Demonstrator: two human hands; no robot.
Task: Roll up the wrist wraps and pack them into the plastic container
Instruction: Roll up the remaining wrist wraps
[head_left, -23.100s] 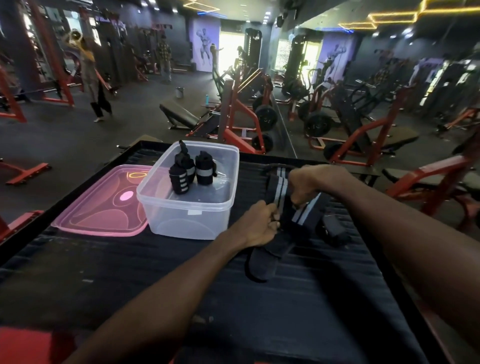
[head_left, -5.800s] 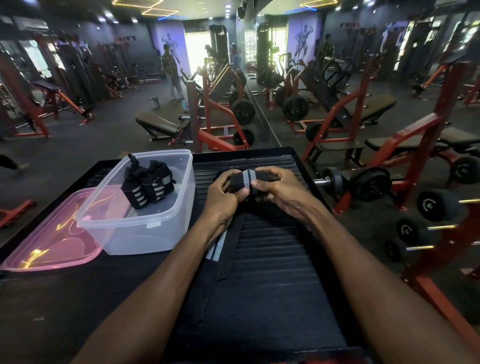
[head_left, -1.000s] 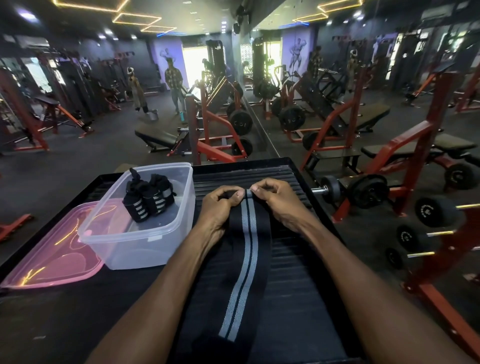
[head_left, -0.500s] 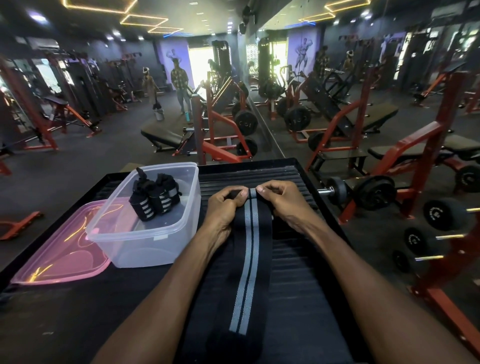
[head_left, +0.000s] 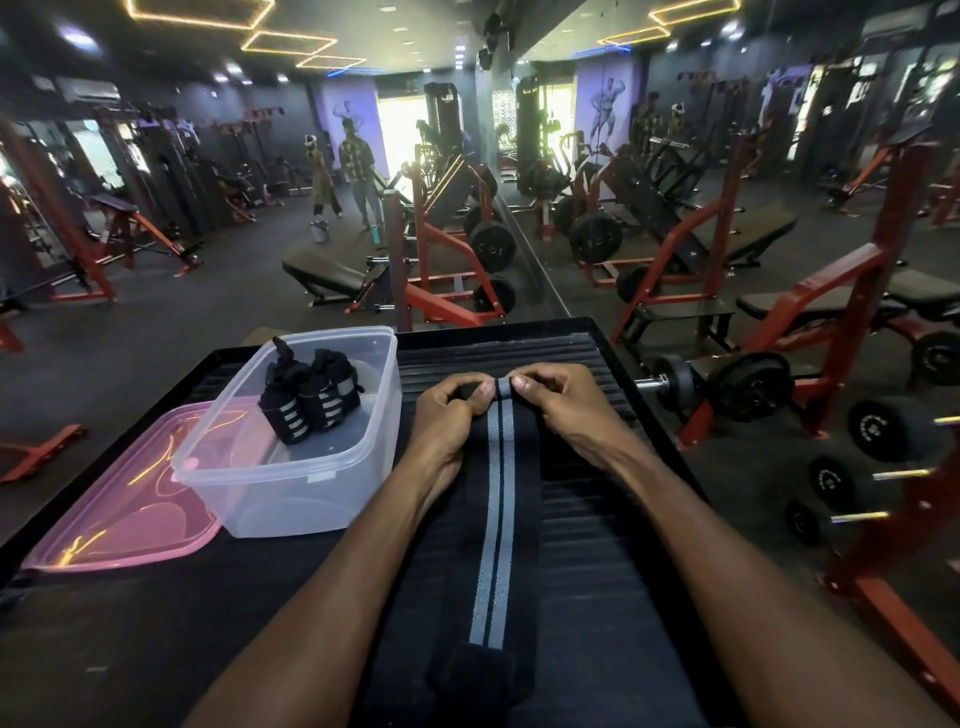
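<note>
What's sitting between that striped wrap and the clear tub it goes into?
Nothing visible. The wrist wrap lies flat just right of the plastic container, whose top is open; its pink lid lies on the far side.

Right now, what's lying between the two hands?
In the head view, the wrist wrap's striped far end lies between left hand and right hand; both pinch it.

no legible text, weight plate (head_left: 492, 248) markings too blurred

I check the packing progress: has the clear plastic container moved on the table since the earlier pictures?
No. The clear plastic container sits overlapping the right edge of the pink lid, as earlier; only the camera shifted.
</note>
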